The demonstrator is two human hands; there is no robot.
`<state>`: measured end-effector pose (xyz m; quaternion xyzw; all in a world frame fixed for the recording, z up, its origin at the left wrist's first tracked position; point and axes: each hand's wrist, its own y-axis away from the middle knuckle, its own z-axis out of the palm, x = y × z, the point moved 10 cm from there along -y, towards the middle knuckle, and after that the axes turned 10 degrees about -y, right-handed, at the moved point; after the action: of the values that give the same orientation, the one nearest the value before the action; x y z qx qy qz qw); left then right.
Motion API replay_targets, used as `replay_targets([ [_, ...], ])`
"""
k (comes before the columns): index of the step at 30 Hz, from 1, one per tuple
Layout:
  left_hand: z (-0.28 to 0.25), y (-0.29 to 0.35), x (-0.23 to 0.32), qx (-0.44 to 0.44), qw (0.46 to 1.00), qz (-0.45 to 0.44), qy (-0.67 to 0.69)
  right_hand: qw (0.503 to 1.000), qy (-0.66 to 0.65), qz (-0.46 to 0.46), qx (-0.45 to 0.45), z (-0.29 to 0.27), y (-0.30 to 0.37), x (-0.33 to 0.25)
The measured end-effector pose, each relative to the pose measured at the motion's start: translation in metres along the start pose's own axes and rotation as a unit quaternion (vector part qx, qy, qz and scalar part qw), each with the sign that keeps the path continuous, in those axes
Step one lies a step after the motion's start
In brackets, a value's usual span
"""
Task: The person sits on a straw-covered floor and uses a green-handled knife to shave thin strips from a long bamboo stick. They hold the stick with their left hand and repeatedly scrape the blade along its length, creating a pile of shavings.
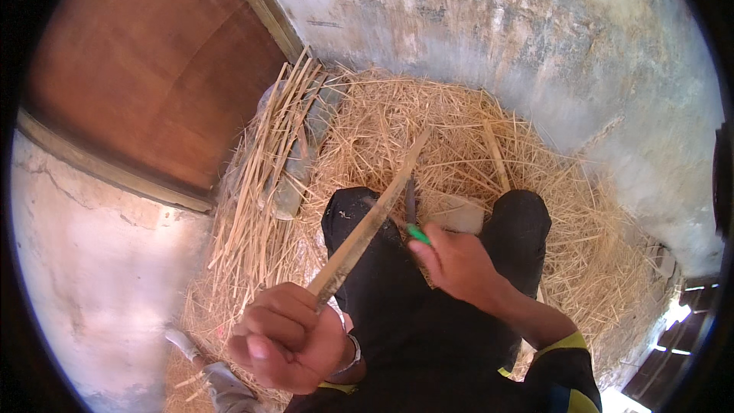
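My left hand (287, 339) is closed in a fist around the lower end of a long, flat bamboo strip (371, 220). The strip slants up and away to the right over my left thigh, pale along one side and darker along the other. In my right hand (462, 264) is a knife (411, 200), gripped by its green handle with the dark blade pointing away from me. The blade stands close to the strip's right side; whether they touch I cannot tell. My knees, in black trousers, are bent on either side of a pale block (453, 213).
Shavings (596, 260) cover the floor. Thin split strips (264, 160) lie in a bundle at the left, beside a greyish slab (289, 191). Another strip (495, 154) leans beyond my right knee. A stained wall (527, 38) and brown door (153, 69) enclose the spot. A grey-clothed limb (225, 386) shows lower left.
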<state>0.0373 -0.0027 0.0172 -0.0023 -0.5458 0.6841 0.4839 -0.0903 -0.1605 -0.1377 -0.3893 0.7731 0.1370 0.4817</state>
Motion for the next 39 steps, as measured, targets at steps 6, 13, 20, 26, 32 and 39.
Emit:
replay_targets([
  [6, 0.024, -0.004, 0.01, -0.152, 0.988, 0.033, -0.009, 0.998, 0.042, -0.044, -0.034, 0.014, -0.023, -0.027],
  [13, 0.015, 0.006, 0.004, -0.149, 0.988, 0.028, -0.017, 0.98, 0.186, 0.048, 0.048, 0.001, -0.012, 0.083],
  [20, 0.054, 0.002, 0.014, -0.297, 0.953, 0.011, 0.061, 0.998, -0.031, -0.043, -0.02, 0.011, -0.014, -0.002],
  [26, 0.05, -0.001, 0.018, -0.312, 0.948, 0.037, 0.053, 0.979, 0.177, 0.096, -0.006, 0.008, -0.037, 0.09],
  [32, 0.058, 0.004, 0.017, -0.414, 0.903, 0.028, 0.113, 0.999, -0.006, -0.019, -0.027, 0.016, -0.015, 0.007],
  [39, 0.053, 0.002, 0.008, -0.38, 0.922, 0.025, 0.074, 0.999, 0.024, 0.038, -0.006, 0.02, -0.012, 0.016],
])
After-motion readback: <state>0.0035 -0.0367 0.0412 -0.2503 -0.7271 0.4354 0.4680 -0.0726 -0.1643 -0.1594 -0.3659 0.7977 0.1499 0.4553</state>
